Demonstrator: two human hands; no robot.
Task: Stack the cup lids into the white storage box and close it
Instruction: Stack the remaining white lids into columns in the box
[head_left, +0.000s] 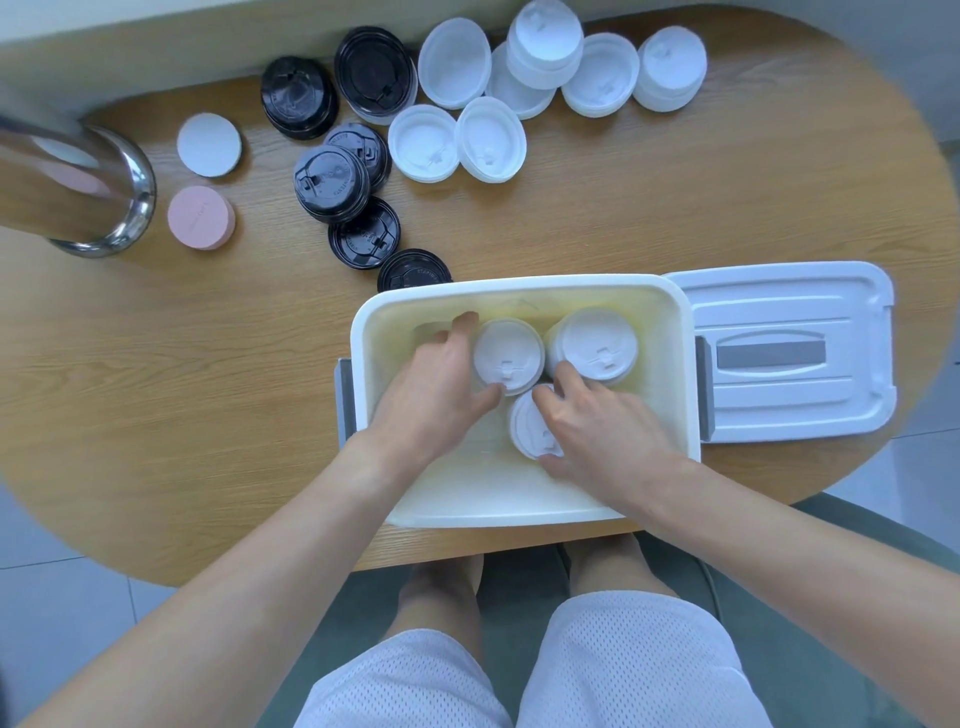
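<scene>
white storage box (519, 291): three white lid stacks | left hand (436, 395) grips far-left stack (508, 356) | right hand (602, 436) grips near stack (527, 431) | box lid (779, 353) right, off

Inside the white storage box (524, 499) at lower centre stand three stacks of white lids (508, 355). On the table along the top of the frame lie seven more white lids or lid stacks (454, 62) and six black lids or stacks (331, 182). At upper left sit two flat discs, one white (209, 145) and one pink (200, 217); one box lid (779, 353) lies at right.
</scene>
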